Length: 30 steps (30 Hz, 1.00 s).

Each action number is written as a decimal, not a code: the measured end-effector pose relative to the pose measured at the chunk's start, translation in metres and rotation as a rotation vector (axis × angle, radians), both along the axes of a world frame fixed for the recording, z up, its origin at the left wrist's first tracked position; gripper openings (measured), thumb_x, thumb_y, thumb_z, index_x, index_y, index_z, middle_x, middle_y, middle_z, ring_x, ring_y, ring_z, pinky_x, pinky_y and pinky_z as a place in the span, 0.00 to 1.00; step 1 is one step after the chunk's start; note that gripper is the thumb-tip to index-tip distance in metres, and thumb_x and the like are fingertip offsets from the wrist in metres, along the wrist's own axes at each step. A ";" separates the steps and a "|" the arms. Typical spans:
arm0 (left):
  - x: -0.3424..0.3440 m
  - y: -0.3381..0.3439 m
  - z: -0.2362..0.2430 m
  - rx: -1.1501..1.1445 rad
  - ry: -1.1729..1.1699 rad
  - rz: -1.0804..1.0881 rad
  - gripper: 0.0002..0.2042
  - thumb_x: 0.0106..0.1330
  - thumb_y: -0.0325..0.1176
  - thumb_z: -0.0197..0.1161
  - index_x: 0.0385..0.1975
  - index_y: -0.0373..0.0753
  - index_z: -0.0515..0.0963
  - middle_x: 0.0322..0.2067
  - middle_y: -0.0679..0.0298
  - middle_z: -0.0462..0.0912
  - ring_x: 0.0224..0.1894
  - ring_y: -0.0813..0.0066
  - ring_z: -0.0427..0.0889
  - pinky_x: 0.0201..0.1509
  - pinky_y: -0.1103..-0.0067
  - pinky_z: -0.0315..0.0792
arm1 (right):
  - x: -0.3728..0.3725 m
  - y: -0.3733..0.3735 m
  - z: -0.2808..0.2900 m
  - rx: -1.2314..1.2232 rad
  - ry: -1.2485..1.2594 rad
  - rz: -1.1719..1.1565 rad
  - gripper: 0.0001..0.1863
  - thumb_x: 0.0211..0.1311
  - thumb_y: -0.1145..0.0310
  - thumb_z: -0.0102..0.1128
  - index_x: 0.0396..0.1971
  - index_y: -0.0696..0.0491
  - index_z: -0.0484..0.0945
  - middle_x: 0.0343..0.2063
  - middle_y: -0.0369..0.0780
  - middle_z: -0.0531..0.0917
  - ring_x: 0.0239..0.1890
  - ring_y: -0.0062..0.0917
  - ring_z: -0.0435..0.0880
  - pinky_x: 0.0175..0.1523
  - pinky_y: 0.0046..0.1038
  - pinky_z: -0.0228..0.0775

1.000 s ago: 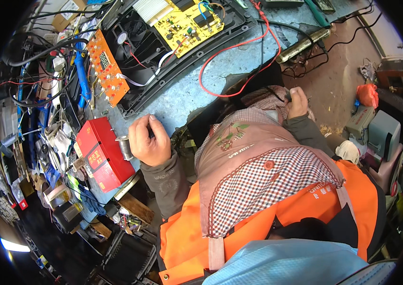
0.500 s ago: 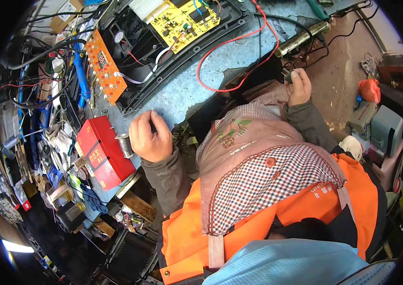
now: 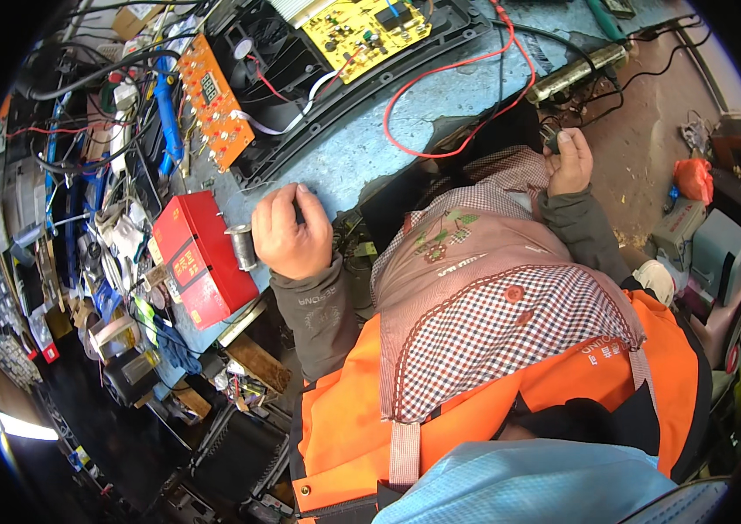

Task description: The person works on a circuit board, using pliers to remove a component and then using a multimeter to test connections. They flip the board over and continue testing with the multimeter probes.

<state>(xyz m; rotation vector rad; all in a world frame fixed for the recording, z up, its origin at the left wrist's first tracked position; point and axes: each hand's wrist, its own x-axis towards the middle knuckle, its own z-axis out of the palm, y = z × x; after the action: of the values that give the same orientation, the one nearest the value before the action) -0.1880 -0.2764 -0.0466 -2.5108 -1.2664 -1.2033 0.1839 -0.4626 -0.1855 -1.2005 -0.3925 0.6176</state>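
My left hand [image 3: 292, 231] rests at the near edge of the blue bench [image 3: 318, 162], fingers loosely curled and nothing visible in them; the palm is hidden. Touching or nearly touching it is a metal spool of silvery wire [image 3: 243, 248], beside a red box [image 3: 202, 259]. Farther right, beyond the bench edge, my right hand [image 3: 569, 166] pinches a small dark plug [image 3: 550, 138] with metal prongs, partly covered by the fingers. An orange circuit board [image 3: 213, 105] and a yellow circuit board [image 3: 366, 35] lie in a black housing [image 3: 288, 140] ahead of my left hand.
A looped red cable [image 3: 401, 155] hangs over the bench edge. Near my right hand is a power strip [image 3: 578, 73] with dark cords. Tangled cables and a blue-handled tool [image 3: 166, 118] crowd the left. Boxes and a red bag [image 3: 692, 181] stand at far right.
The whole view has shifted, so the bench, boards and both hands appear farther right and a little higher. Both hands keep about the same pose, the right still with the plug.
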 end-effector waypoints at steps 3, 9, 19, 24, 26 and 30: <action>0.000 0.001 -0.001 0.005 -0.006 0.001 0.04 0.64 0.22 0.73 0.37 0.35 0.86 0.35 0.55 0.88 0.35 0.52 0.85 0.41 0.63 0.78 | -0.001 0.001 -0.001 -0.017 0.016 -0.008 0.10 0.81 0.64 0.61 0.39 0.54 0.79 0.27 0.35 0.82 0.17 0.09 0.61 0.24 0.20 0.53; -0.001 -0.001 0.000 0.004 0.017 0.015 0.04 0.64 0.22 0.72 0.37 0.36 0.86 0.35 0.55 0.88 0.35 0.52 0.85 0.41 0.63 0.78 | 0.000 0.001 0.000 -0.023 0.025 0.000 0.10 0.81 0.64 0.62 0.40 0.54 0.79 0.27 0.36 0.82 0.17 0.10 0.62 0.24 0.20 0.54; -0.001 0.000 0.001 -0.017 0.032 -0.001 0.03 0.67 0.23 0.72 0.38 0.34 0.87 0.35 0.52 0.87 0.35 0.51 0.85 0.40 0.62 0.78 | 0.000 0.002 -0.002 -0.056 -0.075 -0.067 0.09 0.79 0.67 0.63 0.36 0.54 0.82 0.28 0.29 0.78 0.29 0.11 0.73 0.36 0.21 0.68; -0.004 -0.003 -0.004 -0.009 0.033 -0.001 0.02 0.70 0.23 0.71 0.38 0.32 0.87 0.35 0.52 0.87 0.35 0.52 0.85 0.40 0.63 0.79 | -0.005 0.002 0.018 -0.137 -0.118 -0.021 0.10 0.79 0.65 0.65 0.39 0.57 0.82 0.29 0.32 0.81 0.33 0.15 0.79 0.41 0.24 0.75; -0.009 0.001 -0.007 0.011 0.051 -0.011 0.02 0.71 0.23 0.71 0.39 0.31 0.88 0.34 0.54 0.88 0.34 0.55 0.85 0.40 0.65 0.79 | -0.006 0.002 0.023 -0.085 -0.124 -0.018 0.10 0.78 0.65 0.66 0.39 0.57 0.82 0.30 0.33 0.82 0.33 0.15 0.79 0.42 0.24 0.74; -0.005 0.000 -0.005 -0.023 0.049 -0.017 0.02 0.72 0.21 0.70 0.39 0.30 0.86 0.35 0.53 0.87 0.35 0.53 0.85 0.41 0.64 0.79 | -0.002 0.003 0.029 -0.074 -0.093 -0.058 0.12 0.78 0.62 0.67 0.39 0.58 0.82 0.30 0.34 0.83 0.33 0.16 0.79 0.41 0.26 0.73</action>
<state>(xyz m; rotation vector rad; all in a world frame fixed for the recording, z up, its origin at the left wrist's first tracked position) -0.1928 -0.2762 -0.0517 -2.5562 -1.2573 -1.1295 0.1820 -0.4598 -0.1569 -1.3099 -0.4150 0.5313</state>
